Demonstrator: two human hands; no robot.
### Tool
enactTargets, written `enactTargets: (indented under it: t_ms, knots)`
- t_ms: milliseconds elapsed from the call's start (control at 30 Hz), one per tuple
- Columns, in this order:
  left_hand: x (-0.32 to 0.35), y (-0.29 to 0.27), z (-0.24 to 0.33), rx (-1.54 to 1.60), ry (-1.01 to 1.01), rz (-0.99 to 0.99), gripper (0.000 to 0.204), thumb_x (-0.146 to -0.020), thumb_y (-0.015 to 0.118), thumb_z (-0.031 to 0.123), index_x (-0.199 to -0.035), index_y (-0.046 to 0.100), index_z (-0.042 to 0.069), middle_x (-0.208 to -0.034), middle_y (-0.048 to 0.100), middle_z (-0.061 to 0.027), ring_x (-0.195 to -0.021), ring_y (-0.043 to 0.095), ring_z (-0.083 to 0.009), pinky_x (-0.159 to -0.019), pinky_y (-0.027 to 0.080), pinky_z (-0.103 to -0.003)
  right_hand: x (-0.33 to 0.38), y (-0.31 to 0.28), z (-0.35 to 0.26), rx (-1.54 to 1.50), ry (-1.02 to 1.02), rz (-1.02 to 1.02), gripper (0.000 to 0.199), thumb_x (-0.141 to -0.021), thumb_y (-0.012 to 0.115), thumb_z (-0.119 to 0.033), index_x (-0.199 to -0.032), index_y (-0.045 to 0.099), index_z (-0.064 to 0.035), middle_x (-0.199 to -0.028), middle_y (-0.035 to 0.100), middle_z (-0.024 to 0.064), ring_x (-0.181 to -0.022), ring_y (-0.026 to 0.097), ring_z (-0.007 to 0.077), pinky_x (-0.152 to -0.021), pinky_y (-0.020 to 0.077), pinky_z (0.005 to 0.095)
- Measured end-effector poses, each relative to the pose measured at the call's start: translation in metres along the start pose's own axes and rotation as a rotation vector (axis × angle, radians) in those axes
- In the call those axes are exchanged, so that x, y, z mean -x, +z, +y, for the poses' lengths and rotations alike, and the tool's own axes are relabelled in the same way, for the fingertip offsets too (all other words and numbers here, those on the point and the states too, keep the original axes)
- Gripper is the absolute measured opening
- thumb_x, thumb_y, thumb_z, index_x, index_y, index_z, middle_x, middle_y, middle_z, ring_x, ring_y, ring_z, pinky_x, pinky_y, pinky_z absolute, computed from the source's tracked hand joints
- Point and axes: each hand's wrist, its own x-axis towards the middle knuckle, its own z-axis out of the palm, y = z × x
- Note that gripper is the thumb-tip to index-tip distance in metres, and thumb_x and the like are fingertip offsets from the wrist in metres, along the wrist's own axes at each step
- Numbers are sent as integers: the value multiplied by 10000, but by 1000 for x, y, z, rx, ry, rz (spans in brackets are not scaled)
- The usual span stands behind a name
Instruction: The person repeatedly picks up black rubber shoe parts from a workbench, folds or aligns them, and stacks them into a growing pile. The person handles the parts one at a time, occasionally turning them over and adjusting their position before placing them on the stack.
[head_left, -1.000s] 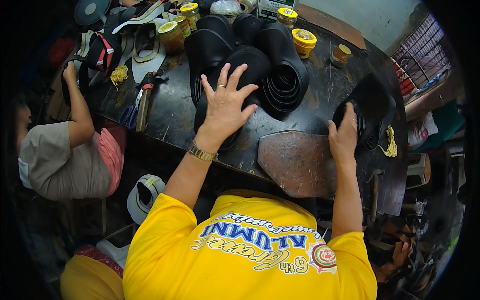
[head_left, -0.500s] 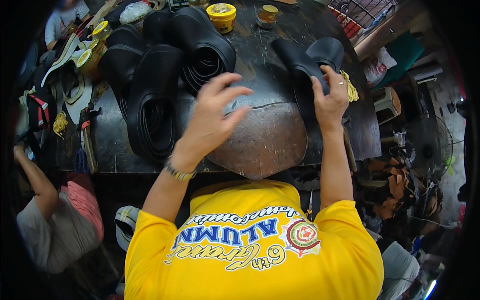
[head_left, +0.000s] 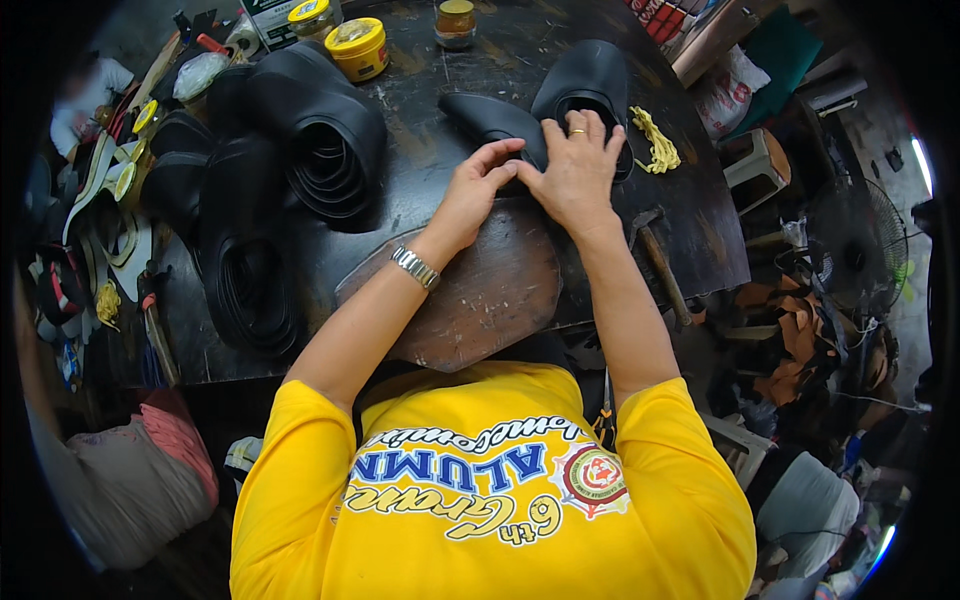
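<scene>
Scraps and tools [head_left: 105,250] clutter the far left of the frame, at the edge of the dark surface [head_left: 420,120]. Stacks of black curved rubber pieces [head_left: 290,170] fill the upper left, nested in rows; two yellow-lidded tins [head_left: 358,47] stand just behind them near the top edge, a small jar [head_left: 455,22] further right. Brown oval board [head_left: 480,290] lies at the centre of the frame, at the near edge of the surface. Left hand [head_left: 478,195] sits above the board, wristwatch [head_left: 414,267] on the wrist, grip pinched together on the near edge of a black shoe piece [head_left: 495,118]. Right hand [head_left: 578,165] is touching the left, fingers spread flat and pressing down on the same piece, ring on one finger; grip apart, not clamped. Second black shoe piece [head_left: 590,80] lies just behind the right hand, upper centre-right. Yellow string bundle [head_left: 655,140] lies just beside it to the right. Hammer [head_left: 658,262] rests at the right edge of the surface, right of the forearm.
</scene>
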Motion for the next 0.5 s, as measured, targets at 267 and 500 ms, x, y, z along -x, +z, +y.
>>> enactTargets:
  t_ms: [267, 500]
  knots:
    - [25, 8, 12, -66, 439, 5, 272, -967, 565, -31, -1226, 635, 15, -1195, 660, -66, -1166, 593, -147, -1042, 450, -316, 20, -12, 7, -503, 31, 141, 392, -872, 649, -129, -1241, 629, 4, -1216, 629, 180, -1219, 568, 336, -1080, 404, 472]
    - [-2, 31, 6, -294, 477, 122, 539, -966, 643, 65, -1459, 427, 54, -1329, 576, -101, -1181, 588, -185, -1022, 456, -325, 48, -32, 39, -1138, 485, 306, 310, -1013, 534, -48, -1308, 599, 23, -1134, 649, 140, -1069, 629, 203, -931, 491, 290]
